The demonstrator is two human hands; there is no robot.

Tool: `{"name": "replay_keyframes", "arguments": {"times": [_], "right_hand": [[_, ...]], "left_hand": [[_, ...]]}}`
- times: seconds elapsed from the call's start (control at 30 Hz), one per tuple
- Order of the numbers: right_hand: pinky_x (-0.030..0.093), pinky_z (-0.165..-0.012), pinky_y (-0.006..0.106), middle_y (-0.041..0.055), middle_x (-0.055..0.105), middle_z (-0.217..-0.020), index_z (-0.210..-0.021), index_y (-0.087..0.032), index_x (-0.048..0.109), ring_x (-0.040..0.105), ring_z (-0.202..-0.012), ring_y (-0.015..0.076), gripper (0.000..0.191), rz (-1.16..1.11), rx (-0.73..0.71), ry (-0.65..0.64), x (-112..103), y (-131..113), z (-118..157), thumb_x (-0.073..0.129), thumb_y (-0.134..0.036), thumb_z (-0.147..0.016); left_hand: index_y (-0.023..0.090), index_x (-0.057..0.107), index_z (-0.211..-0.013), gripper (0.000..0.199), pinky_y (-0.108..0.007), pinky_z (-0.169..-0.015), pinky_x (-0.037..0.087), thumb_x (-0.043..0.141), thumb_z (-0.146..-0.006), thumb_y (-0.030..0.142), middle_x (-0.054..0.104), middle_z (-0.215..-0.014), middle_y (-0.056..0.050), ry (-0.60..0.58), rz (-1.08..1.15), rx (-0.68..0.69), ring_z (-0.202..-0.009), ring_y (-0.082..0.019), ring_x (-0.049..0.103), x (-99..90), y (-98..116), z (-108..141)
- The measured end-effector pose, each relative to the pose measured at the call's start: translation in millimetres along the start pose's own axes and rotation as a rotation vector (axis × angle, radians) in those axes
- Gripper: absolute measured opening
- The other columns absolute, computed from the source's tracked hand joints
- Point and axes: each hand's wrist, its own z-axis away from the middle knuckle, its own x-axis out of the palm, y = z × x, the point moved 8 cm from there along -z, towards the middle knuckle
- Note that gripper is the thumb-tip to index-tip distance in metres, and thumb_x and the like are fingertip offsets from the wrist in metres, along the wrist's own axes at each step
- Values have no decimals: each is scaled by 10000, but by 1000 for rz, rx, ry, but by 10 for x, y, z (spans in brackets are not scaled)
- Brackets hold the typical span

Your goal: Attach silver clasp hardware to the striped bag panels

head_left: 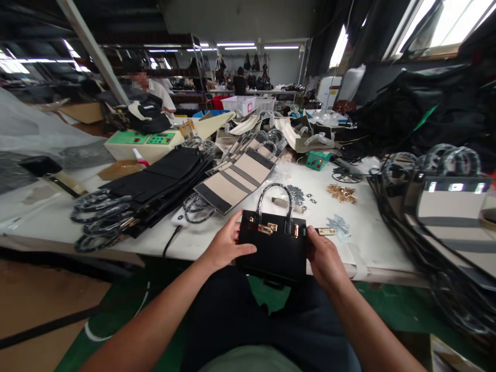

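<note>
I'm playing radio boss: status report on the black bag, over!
Left grip, right grip: on black bag, opposite sides. Handle up. Gold pieces beyond, apart from it.

Most fingers of your right hand (325, 258): out of sight behind the black handbag (273, 253) or the hand itself. Bag's back, hidden too. Your 2 forearms (166, 315) run off the bottom edge. Panel stack (451, 209) on the right, cut by the frame; plastic sheet (34, 121), cut at left. Gold pieces (341, 193) too small to tell apart. Green-fronted machine's (141, 143) markings unreadable. Far co-worker's (239, 82) hands: can't tell.
</note>
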Motion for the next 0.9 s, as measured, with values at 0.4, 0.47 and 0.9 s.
{"name": "replay_keyframes", "arguments": {"times": [0.4, 0.47, 0.9], "right_hand": [[554, -688, 314, 23, 774, -794, -865, -193, 748, 704, -733, 212, 345, -76, 1, 104, -192, 134, -139, 856, -507, -771], [580, -727, 336, 32, 789, -847, -912, -192, 752, 726, -794, 239, 345, -88, 30, 126, -220, 169, -169, 839, -500, -782], [607, -872, 384, 52, 808, -967, -981, -210, 746, 747, -974, 279, 388, -43, 23, 92, -149, 181, -178, 767, -568, -833]], "left_hand": [[166, 727, -1145, 523, -328, -958, 501, 638, -938, 637, 761, -1056, -79, 385, -34, 64, -1081, -262, 679, 27, -16, -32], [158, 739, -1049, 529, -322, -893, 520, 670, -905, 662, 763, -973, -68, 351, 52, 12, -976, -247, 693, 43, -86, -22], [137, 741, -1058, 531, -341, -943, 520, 708, -893, 641, 771, -1012, -95, 304, 215, 8, -1034, -254, 695, 117, -17, -18]]}}
